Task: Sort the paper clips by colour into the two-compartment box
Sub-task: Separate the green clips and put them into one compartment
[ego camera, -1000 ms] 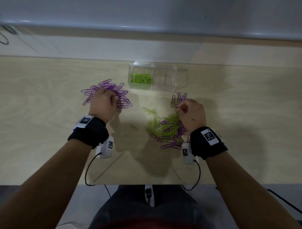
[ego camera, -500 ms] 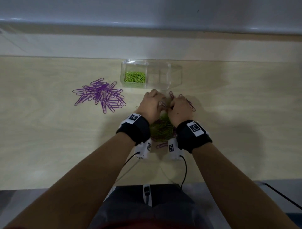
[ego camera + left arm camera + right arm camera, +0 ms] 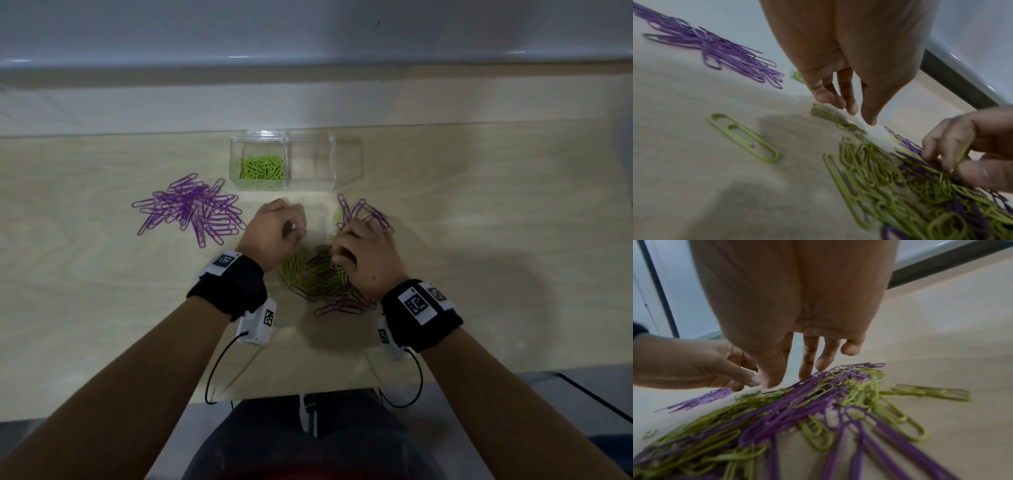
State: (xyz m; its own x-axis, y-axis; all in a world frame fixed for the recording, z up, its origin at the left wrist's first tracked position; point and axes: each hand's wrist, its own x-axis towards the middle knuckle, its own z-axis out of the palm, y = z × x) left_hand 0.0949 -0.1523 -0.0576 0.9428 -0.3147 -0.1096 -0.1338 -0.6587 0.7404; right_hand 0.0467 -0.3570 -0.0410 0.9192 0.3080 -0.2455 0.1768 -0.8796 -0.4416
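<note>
A clear two-compartment box point(image 3: 346, 161) stands at the back of the table, with green clips point(image 3: 262, 168) in its left compartment and nothing in the right one. A mixed pile of green and purple clips point(image 3: 318, 279) lies between my hands. My left hand point(image 3: 291, 229) hovers over the pile's far left edge, its fingers point(image 3: 851, 107) loosely hanging and holding nothing. My right hand point(image 3: 346, 251) is over the pile's right side and pinches a green clip point(image 3: 964, 151) between thumb and fingers. A sorted purple pile point(image 3: 191, 212) lies to the left.
A few purple clips point(image 3: 366, 214) lie just beyond my right fingers, in front of the box. One green clip point(image 3: 744, 138) lies apart on the left of the mixed pile. Behind the box, a pale ledge point(image 3: 308, 102) runs along the wall.
One second ago my left hand was on the purple pile; it then crossed to the mixed pile beside my right hand. Since then the two hands have drawn slightly apart.
</note>
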